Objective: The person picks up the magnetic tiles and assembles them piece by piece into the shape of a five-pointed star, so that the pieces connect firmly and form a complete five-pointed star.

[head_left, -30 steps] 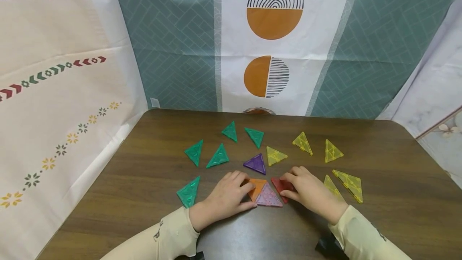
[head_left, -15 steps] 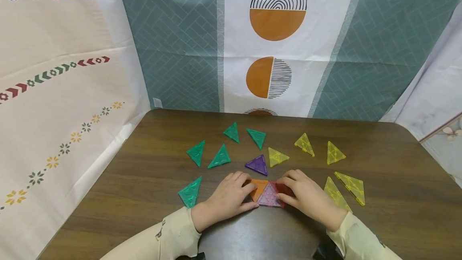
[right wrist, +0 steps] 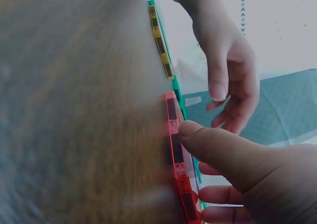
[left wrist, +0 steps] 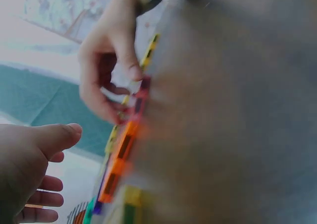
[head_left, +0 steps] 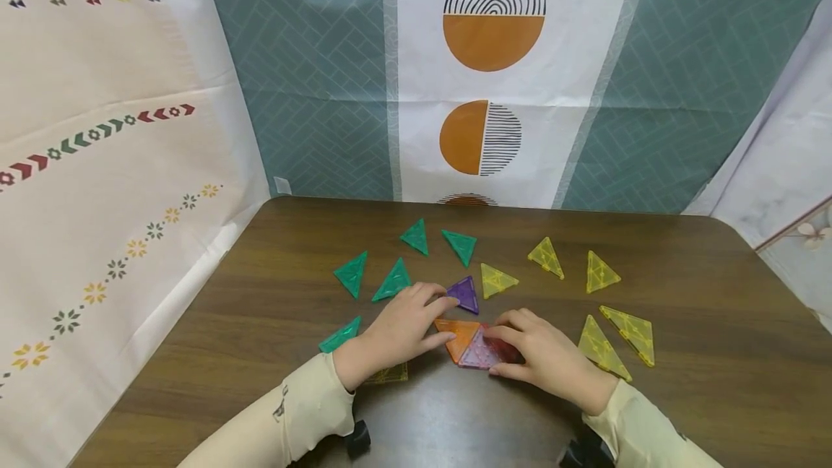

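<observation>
An orange triangular magnetic tile point(head_left: 458, 336), a pink magnetic tile point(head_left: 477, 352) and a red magnetic tile point(head_left: 505, 349) lie side by side in a row on the table. My right hand point(head_left: 546, 356) pinches the red tile, its thumb at the row's near edge and its fingers over the far side, partly hiding it. My left hand point(head_left: 404, 325) hovers beyond the orange tile's left end, fingers loosely bent with nothing between them. Its fingertips are close to a purple triangular tile point(head_left: 466, 295); whether they touch it I cannot tell.
Several green triangular tiles point(head_left: 393, 281) lie to the left and back. Several yellow triangular tiles point(head_left: 601, 347) are spread to the right and back. Under my left wrist shows part of another yellow tile point(head_left: 393, 374). The wooden table point(head_left: 455, 425) meets hanging cloths behind.
The red tile has slid left against the pink one under my right hand. My left hand has let go of the orange tile and moved away from me, towards the purple tile.
</observation>
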`<state>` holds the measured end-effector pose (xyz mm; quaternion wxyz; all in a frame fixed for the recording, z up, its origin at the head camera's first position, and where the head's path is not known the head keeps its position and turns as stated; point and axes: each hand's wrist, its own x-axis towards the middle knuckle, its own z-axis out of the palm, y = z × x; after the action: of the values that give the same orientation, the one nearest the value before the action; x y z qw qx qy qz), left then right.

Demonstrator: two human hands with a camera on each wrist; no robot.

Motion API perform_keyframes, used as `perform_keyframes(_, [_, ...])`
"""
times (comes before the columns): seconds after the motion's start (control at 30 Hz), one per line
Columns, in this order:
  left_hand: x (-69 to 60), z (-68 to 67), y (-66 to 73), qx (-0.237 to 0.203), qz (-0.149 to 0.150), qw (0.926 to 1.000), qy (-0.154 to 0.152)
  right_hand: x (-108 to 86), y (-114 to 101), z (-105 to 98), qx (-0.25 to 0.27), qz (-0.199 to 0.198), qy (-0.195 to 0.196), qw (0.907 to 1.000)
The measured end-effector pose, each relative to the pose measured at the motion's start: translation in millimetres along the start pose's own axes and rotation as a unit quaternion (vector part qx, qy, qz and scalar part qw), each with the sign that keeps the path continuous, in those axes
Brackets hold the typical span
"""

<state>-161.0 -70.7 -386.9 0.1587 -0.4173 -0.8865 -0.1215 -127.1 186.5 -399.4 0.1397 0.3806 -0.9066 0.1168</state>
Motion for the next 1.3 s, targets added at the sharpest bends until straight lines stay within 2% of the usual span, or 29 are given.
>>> perform_keyframes(0.1, [7.3, -2.3, -6.4, -0.014, -0.014, 0.9998, 0.003, -0.2, 1, 0, 0.000, -0.004, -0.001, 1.0000])
perform_keyframes(0.2, [15.0, -3.4, -11.3, -0.056, -0.040, 0.9976, -0.008, -0.4, 1, 0, -0.001, -0.007, -0.002, 1.0000])
perform_keyframes(0.37, [27.5, 0.5, -16.4, -0.113, -0.089, 0.9883, -0.051, -0.7, 3, 3, -0.007, -0.016, 0.007, 0.9998])
perform_keyframes(0.5, [37.5, 5.8, -17.6, -0.122, -0.103, 0.9839, -0.080, -0.9, 4, 5, -0.011, -0.020, 0.012, 0.9997])
perform_keyframes(0.67, [46.3, 12.2, -15.6, -0.127, -0.101, 0.9794, -0.120, -1.7, 4, 5, -0.011, -0.016, 0.012, 0.9997])
perform_keyframes(0.83, [47.0, 17.2, -14.4, -0.123, -0.100, 0.9775, -0.139, -1.2, 4, 4, -0.007, -0.013, 0.008, 0.9999])
perform_keyframes(1.07, [43.6, 21.7, -14.5, -0.077, -0.058, 0.9866, -0.132, -0.4, 2, 4, -0.004, -0.002, -0.005, 1.0000])
perform_keyframes(1.3, [40.4, 22.2, -12.5, -0.049, -0.045, 0.9893, -0.130, -0.5, 3, 4, -0.009, -0.003, -0.004, 0.9999])
